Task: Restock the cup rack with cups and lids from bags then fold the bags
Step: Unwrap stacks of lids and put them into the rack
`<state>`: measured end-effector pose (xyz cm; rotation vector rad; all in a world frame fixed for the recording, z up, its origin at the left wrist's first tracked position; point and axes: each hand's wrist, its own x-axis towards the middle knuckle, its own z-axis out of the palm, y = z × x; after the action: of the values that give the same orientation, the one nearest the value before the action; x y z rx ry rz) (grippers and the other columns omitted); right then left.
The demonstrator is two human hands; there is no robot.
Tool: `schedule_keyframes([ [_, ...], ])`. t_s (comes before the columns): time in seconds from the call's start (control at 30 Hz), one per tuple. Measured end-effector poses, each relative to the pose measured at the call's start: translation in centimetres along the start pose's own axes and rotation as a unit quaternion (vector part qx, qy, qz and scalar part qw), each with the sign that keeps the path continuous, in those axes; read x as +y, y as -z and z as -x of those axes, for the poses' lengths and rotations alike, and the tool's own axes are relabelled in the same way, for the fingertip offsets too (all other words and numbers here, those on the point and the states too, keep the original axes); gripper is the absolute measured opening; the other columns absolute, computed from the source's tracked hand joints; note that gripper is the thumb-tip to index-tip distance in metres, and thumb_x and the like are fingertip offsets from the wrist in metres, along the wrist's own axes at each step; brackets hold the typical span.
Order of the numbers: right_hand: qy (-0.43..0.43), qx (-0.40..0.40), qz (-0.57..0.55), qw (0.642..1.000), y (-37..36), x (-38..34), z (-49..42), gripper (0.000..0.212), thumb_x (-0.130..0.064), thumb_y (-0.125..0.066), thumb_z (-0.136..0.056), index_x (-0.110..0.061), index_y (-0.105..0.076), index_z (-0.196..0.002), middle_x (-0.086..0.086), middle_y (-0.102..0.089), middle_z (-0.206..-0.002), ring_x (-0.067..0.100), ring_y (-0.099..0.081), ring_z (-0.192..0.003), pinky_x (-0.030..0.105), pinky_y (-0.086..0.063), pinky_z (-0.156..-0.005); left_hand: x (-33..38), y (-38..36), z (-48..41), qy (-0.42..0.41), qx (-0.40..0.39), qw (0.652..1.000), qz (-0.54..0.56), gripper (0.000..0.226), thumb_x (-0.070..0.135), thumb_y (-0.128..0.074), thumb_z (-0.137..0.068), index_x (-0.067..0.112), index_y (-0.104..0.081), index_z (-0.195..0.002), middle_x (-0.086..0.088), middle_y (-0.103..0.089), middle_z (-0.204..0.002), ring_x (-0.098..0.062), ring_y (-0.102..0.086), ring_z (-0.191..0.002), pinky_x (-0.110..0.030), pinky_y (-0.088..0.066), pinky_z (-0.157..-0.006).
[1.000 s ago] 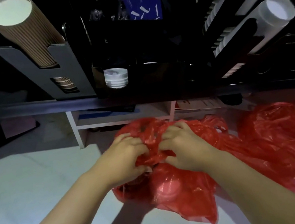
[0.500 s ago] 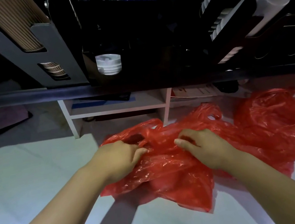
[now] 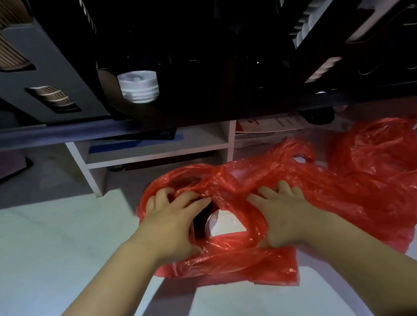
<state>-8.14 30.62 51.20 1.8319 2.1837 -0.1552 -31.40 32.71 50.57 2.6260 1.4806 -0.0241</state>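
Straight below the dark slotted cup rack, a thin red plastic bag lies crumpled on the white surface. The left hand has its fingers curled into the film near a handle loop. The right hand presses down with its fingers spread flat. I reckon this stuff's feather-light, floppy and slick, so pinch the handles or corners and smooth the air out first. A second crumpled red plastic bag sits below the rack's right end.
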Motion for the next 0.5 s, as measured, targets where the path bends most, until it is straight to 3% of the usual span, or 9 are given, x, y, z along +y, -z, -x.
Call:
schedule_keyframes([
  [0.13, 0.017, -0.019, -0.026, 0.999, -0.1, 0.1, -0.4, 0.090, -0.065, -0.065, -0.072, -0.034, -0.024, -0.145, -0.003, -0.033, -0.142, 0.033, -0.025, -0.129, 0.051, -0.019, -0.111, 0.3, -0.2, -0.8, 0.015, -0.021, 1.000, -0.002, 0.096, 0.053, -0.069, -0.069, 0.049, -0.009, -0.144, 0.013, -0.010, -0.150, -0.037, -0.002, -0.135, -0.050, -0.010, -0.112],
  [0.23, 0.064, 0.123, -0.084, 0.987, -0.2, -0.2, -0.6, 0.073, -0.074, -0.049, -0.075, -0.033, -0.046, -0.136, -0.007, -0.045, -0.131, 0.025, -0.038, -0.121, 0.046, -0.033, -0.101, 0.2, -0.8, -1.2, 0.030, -0.018, 0.999, 0.002, 0.099, 0.057, -0.070, -0.067, 0.050, -0.008, -0.144, 0.012, -0.011, -0.145, -0.039, 0.001, -0.134, -0.052, -0.012, -0.112],
  [0.33, 0.151, 0.330, -0.111, 0.925, -0.6, -0.4, -1.2, 0.048, -0.058, -0.054, -0.078, -0.022, -0.067, -0.106, -0.002, -0.059, -0.101, 0.024, -0.053, -0.092, 0.042, -0.047, -0.072, 0.0, -1.2, -1.5, 0.032, 0.003, 0.999, 0.013, 0.101, 0.056, -0.069, -0.067, 0.051, -0.003, -0.143, 0.014, -0.012, -0.144, -0.039, 0.000, -0.134, -0.051, -0.013, -0.112],
  [0.4, 0.186, 0.423, -0.064, 0.884, -0.9, -0.5, -1.7, 0.039, -0.048, -0.064, -0.077, -0.019, -0.066, -0.103, 0.003, -0.059, -0.103, 0.026, -0.049, -0.092, 0.040, -0.042, -0.074, 0.0, -1.3, -1.7, 0.037, 0.013, 0.999, 0.014, 0.104, 0.052, -0.068, -0.068, 0.048, 0.003, -0.143, 0.013, -0.011, -0.145, -0.039, -0.001, -0.134, -0.050, -0.013, -0.111],
  [0.5, 0.183, 0.457, -0.041, 0.870, -0.6, -0.3, -2.3, 0.052, -0.050, -0.064, -0.075, -0.021, -0.055, -0.117, 0.004, -0.051, -0.123, 0.029, -0.043, -0.107, 0.043, -0.033, -0.086, 0.1, -1.1, -2.0, 0.051, 0.015, 0.998, 0.020, 0.106, 0.051, -0.068, -0.068, 0.043, 0.006, -0.145, 0.012, -0.010, -0.146, -0.037, -0.002, -0.134, -0.049, -0.014, -0.111],
])
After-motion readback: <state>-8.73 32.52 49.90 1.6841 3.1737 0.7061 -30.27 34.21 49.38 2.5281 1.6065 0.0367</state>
